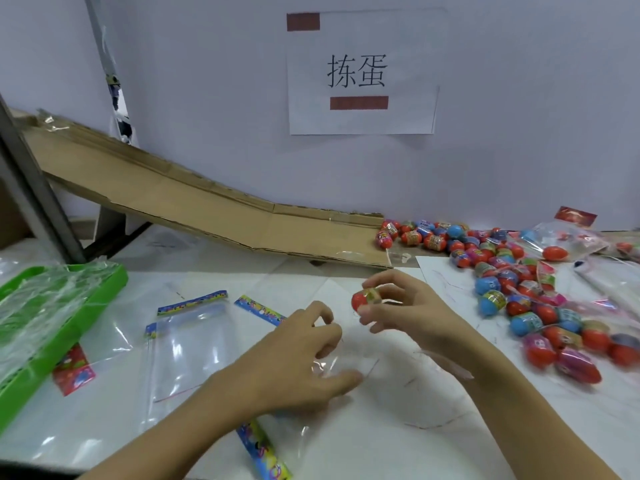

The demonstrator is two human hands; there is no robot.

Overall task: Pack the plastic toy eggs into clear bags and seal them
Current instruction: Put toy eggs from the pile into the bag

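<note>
The right hand [398, 306] holds one red toy egg [365, 298] above the counter [433, 427], fingers curled round its banded middle; the left hand [304, 355] pinches the mouth of a clear bag [343, 370] lying beneath it. The egg appears light, hard and smooth, best gripped across its waist; the film appears limp and slippery, best taken at the opening's edge.

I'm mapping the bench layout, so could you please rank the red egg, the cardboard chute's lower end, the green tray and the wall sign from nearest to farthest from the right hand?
1. Red egg: pinched in the right hand.
2. Cardboard chute's lower end: just beyond the hand.
3. Wall sign: high on the wall behind.
4. Green tray: far left.
</note>
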